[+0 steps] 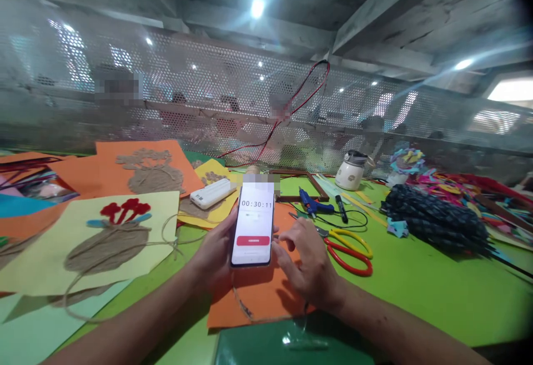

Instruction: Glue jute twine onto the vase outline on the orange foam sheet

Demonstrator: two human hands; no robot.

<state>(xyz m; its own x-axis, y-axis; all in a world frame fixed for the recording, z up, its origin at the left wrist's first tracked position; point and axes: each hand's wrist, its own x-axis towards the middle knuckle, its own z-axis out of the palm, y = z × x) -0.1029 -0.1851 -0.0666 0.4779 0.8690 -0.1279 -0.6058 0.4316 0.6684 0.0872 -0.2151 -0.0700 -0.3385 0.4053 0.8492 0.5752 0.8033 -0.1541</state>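
Phone (252, 224) upright in left hand (214, 254) — lengthwise away.

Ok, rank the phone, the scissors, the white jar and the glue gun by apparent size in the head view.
1. phone, though nearest the camera
2. scissors
3. white jar and glue gun: too alike to rank

Phone (252, 223) upright in left hand (214, 254), right hand (310, 265) beside it.

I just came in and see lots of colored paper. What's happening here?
A person holds a phone upright in the left hand; its screen shows a timer and a red button. The right hand rests beside it on an orange sheet. Scissors, a glue gun and twine pictures lie on the green table.
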